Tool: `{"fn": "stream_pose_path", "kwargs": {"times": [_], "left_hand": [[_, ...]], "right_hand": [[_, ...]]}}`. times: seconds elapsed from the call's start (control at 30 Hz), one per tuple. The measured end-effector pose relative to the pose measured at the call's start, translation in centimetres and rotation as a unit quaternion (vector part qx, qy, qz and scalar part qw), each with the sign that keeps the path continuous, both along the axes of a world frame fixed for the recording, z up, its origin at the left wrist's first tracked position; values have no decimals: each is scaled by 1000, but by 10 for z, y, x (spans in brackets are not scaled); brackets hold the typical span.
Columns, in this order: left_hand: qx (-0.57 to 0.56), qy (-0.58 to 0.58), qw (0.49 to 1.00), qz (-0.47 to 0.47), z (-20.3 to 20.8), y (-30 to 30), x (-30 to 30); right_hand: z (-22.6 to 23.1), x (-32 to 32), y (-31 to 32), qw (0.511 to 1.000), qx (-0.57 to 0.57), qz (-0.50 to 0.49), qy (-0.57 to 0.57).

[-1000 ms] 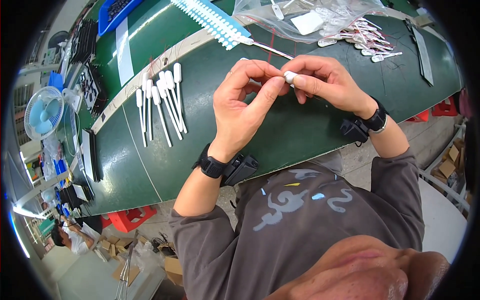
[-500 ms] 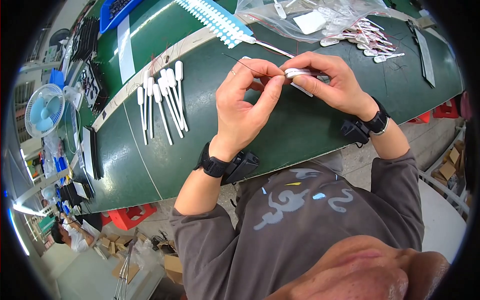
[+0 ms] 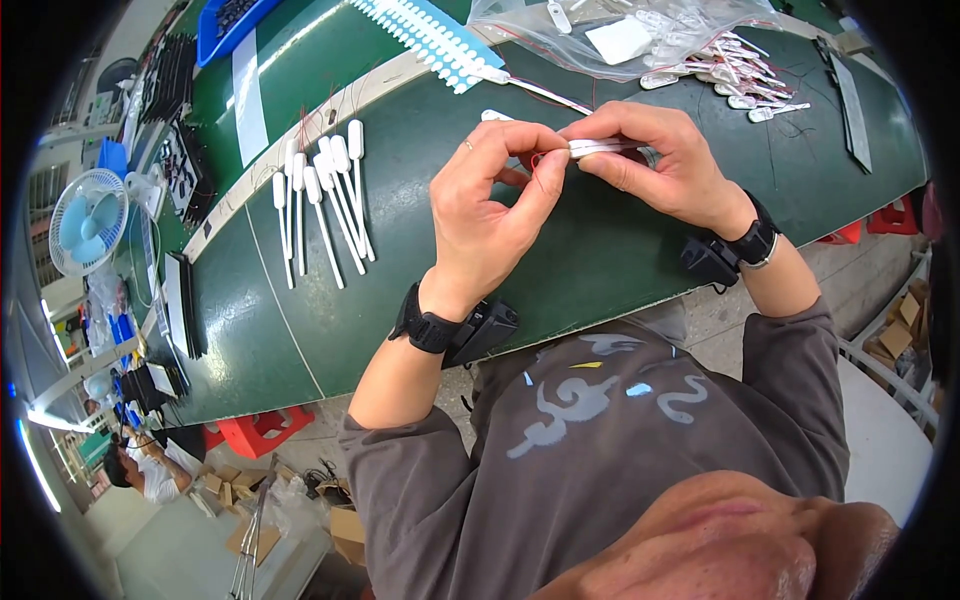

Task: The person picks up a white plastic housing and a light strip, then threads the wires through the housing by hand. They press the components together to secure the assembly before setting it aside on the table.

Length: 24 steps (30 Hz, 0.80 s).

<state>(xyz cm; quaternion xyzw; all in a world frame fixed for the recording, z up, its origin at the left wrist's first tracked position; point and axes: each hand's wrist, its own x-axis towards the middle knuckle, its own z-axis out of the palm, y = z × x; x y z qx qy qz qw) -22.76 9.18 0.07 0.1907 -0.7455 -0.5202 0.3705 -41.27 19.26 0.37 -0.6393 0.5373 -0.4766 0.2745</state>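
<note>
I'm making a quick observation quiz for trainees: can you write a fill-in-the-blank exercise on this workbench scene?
1. Both hands pinch a slim ____ coloured stick between their fingertips.
2. The finished sticks lie in a row on the ____ table.
3. A small fan stands on the person's ____ side.
4. The left hand and right hand each have a ____ band at the wrist.

Missing words: white; green; left; black

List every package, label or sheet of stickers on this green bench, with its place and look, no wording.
Clear plastic bag: far edge of the bench, crumpled, holding white parts and a white card.
Sticker sheet: far middle, a long strip with rows of pale blue and white tabs.
White paper strip: far left, long and plain.
Blue tray: far left corner, rectangular.
</note>
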Motion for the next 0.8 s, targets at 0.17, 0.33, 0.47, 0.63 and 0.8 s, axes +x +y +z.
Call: {"fn": "stream_pose_path", "kwargs": {"times": [0.17,0.33,0.47,0.63,0.8], "left_hand": [[-8,11,1000,6,0,1,-1],[-7,7,1000,21,0,3,-2],[-29,-4,999,27,-1,2,-1],[-125,-24,991,41,-1,1,-2],[-110,-20,993,49,-2,2,-4]], "right_hand": [[0,1,0,1000,3,-8,-2],[-2,0,0,1000,-10,-16,5],[-2,0,-1,1000,-9,-16,15],[-5,1,-2,999,-19,-17,27],[-6,0,-2,999,-27,-24,28]]}}
